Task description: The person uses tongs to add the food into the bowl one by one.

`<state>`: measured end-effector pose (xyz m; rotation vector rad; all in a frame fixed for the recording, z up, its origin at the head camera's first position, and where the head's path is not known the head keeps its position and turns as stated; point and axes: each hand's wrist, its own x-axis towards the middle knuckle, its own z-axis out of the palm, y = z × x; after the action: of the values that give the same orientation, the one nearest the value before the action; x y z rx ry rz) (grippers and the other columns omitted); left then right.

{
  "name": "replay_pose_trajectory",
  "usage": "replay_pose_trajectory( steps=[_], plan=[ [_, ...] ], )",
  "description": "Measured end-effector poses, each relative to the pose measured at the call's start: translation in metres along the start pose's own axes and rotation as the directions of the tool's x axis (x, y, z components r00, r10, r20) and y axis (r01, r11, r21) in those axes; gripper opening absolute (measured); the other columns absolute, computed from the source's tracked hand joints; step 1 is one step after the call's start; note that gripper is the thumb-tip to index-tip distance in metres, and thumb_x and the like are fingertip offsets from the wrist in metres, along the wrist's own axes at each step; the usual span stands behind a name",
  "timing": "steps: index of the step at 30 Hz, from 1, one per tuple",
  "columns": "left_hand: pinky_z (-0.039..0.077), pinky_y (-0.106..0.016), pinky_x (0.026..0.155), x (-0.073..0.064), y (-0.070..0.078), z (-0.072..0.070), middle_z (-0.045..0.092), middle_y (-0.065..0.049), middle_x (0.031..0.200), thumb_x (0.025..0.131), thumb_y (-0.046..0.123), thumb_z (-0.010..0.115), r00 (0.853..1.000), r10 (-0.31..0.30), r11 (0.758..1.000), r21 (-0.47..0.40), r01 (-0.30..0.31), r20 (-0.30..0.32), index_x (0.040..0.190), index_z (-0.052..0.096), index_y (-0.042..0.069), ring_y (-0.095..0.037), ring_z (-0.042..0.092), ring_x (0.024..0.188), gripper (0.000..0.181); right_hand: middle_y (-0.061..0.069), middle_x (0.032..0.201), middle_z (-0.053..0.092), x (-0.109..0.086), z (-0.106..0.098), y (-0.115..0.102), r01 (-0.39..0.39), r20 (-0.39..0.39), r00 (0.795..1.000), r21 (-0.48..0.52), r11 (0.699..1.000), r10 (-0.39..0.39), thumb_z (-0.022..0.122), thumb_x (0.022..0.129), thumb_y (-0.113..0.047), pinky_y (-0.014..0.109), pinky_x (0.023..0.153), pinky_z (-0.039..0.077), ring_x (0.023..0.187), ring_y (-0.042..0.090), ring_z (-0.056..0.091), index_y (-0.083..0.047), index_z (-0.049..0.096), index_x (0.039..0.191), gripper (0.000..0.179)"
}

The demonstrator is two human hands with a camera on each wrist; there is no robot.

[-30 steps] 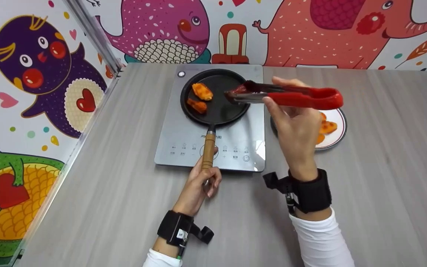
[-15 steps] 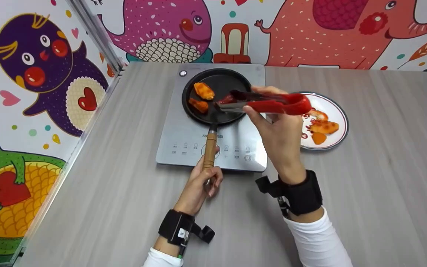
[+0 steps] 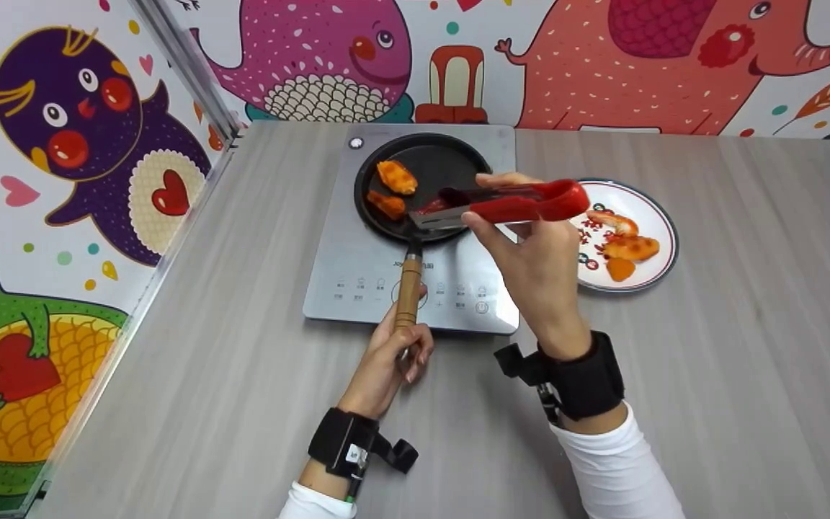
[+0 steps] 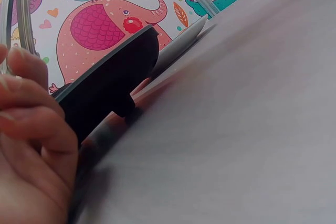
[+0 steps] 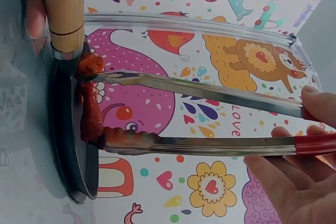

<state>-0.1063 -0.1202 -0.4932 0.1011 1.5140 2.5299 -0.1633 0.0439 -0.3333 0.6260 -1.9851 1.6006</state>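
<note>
My left hand (image 3: 386, 360) grips the wooden handle (image 3: 408, 292) of a black frying pan (image 3: 451, 160). Two orange-brown food pieces, perhaps chicken, lie at the pan's left: a wider piece (image 3: 397, 177) and a smaller piece (image 3: 386, 205). Over the pan's near part, my right hand (image 3: 539, 277) holds red-handled metal tongs (image 3: 519, 205), thumb on one arm and fingers on the other. A dark red, glossy elongated piece (image 5: 92, 114) sits between the spread tong tips in the right wrist view, low against the pan; whether it touches the pan floor is unclear.
Beneath the pan is a silver induction cooker (image 3: 328, 270) with touch controls. A white plate (image 3: 638, 202) with a dark rim stands to its right, holding several orange pieces. Cartoon-printed panels (image 3: 566, 86) border the grey table (image 3: 206, 346) at the back and left.
My right hand has moved left and slightly lower, bringing the tongs and the red piece over the pan's near part. More of the plate shows. My left hand keeps its grip.
</note>
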Motion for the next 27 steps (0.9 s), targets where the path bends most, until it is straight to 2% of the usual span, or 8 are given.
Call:
replay_pose_trajectory(
  steps=[17,27],
  plan=[
    [0.03,-0.02,0.037,0.0,0.0003,0.0003,0.048,-0.006,0.066,0.083,0.016,0.051,1.0,0.004,1.0,-0.011,-0.004,0.009,0.138,0.029,0.015,-0.012,0.04,0.052,0.06,0.009,0.104,0.062,-0.0004,0.0034,0.0036,-0.02,0.0,1.0,-0.028,0.999,0.02,0.071,0.072,-0.005,0.026,0.079,0.049,0.094,0.009,0.059,0.006,0.057,0.105,0.038],
    [0.031,-0.02,0.037,-0.0003,0.0009,0.001,0.049,-0.006,0.067,0.083,0.017,0.052,1.0,-0.004,1.0,-0.005,0.004,-0.001,0.138,0.029,0.016,-0.012,0.042,0.053,0.06,0.011,0.104,0.062,-0.0015,0.0053,0.0066,0.023,0.012,1.0,0.005,1.0,-0.023,0.07,0.072,-0.001,0.026,0.077,0.05,0.093,0.012,0.06,0.008,0.056,0.106,0.039]
  ],
)
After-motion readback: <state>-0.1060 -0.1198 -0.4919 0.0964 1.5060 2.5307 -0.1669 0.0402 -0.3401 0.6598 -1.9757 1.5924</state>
